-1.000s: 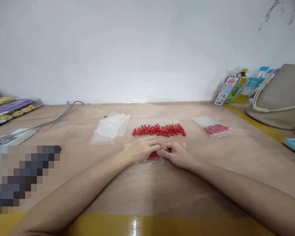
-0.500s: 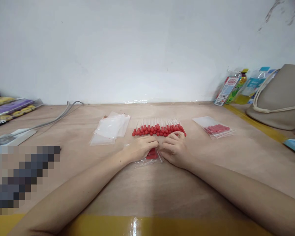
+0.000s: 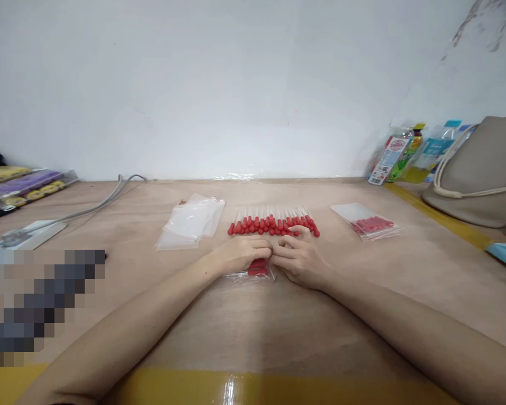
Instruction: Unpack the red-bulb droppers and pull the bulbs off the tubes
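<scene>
A clear plastic bag (image 3: 239, 277) with red-bulbed pieces (image 3: 258, 271) in it lies flat on the table in front of me. My left hand (image 3: 241, 254) rests over it from the left, its fingers closed on the bag's right edge. Fingertips of my right hand (image 3: 300, 261) meet that edge from the other side, thumb and fingers pinched together; the exact grip is hidden. Just beyond both hands runs a row of droppers (image 3: 270, 225) with red bulbs toward me and thin clear stems pointing away.
Flat clear bags (image 3: 188, 222) lie left of the droppers. Filled bags (image 3: 373, 225) with red bulbs lie to the right. A power strip (image 3: 42, 233) with a grey cable is at left. Bottles (image 3: 430, 152) and a beige bag (image 3: 480, 169) stand at the back right.
My right hand's fingers have shifted slightly, its index finger lifting a little apart. The bag under my left hand has moved slightly left. The view has tilted a little.
</scene>
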Demonstrator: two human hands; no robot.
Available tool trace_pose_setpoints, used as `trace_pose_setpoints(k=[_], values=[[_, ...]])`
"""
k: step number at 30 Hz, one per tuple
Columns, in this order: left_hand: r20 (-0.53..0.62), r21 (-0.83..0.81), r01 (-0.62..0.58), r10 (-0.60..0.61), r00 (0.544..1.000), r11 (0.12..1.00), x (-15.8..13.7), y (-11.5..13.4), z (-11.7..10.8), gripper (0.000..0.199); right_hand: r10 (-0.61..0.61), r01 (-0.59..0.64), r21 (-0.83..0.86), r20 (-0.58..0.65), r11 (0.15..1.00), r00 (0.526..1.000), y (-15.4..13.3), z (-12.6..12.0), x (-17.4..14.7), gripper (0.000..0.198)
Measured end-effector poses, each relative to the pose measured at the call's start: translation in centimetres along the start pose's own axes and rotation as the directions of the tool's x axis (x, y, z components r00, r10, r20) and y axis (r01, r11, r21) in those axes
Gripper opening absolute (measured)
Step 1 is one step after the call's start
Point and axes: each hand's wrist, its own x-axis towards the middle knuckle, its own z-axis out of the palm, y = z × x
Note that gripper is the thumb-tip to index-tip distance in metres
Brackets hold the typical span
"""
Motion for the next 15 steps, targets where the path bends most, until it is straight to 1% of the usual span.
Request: trace_pose_setpoints(k=[4, 6, 9, 10, 12, 14, 15], values=[[0.031, -0.011, 0.001, 0.000, 1.000, 1.000, -0.5, -0.3, -0.6, 0.026, 0.016, -0.018, 0.040, 0.036, 0.999, 0.999, 0.4, 0.2, -0.1, 0.023], [0.001, 0.008, 0.015, -0.015, 1.000, 1.000, -0.9, -0.8, -1.2, 0.026, 0.016, -0.021, 0.066, 0.072, 0.998, 0.997, 0.5, 0.2, -0.1, 0.018], [-0.070, 0.062, 0.078, -0.073, 0.995, 0.995, -1.5, -1.6, -2.1, 0.027, 0.051, -0.064, 0.103, 0.130, 0.993, 0.990, 0.4, -0.3, 0.0, 0.018], [-0.079, 0.079, 0.095, -0.089, 0.993, 0.992, -1.6, -1.7, -2.2, 0.028, 0.075, -0.094, 0.123, 0.148, 0.988, 0.986, 0.3, -0.6, 0.0, 0.018], [-0.052, 0.088, 0.102, -0.098, 0.994, 0.991, -1.6, -1.7, -2.5, 0.028, 0.152, -0.187, 0.176, 0.194, 0.966, 0.969, 0.2, -1.1, 0.1, 0.016], [-0.021, 0.052, 0.127, -0.126, 0.992, 0.991, -1.4, -1.1, -2.5, 0.028, 0.245, -0.305, 0.244, 0.248, 0.921, 0.937, 0.2, -1.5, 0.1, 0.015], [-0.020, 0.021, 0.171, -0.171, 0.985, 0.985, -1.4, -0.7, -2.5, 0.026, 0.295, -0.365, 0.272, 0.268, 0.890, 0.917, 0.2, -1.5, 0.1, 0.019]])
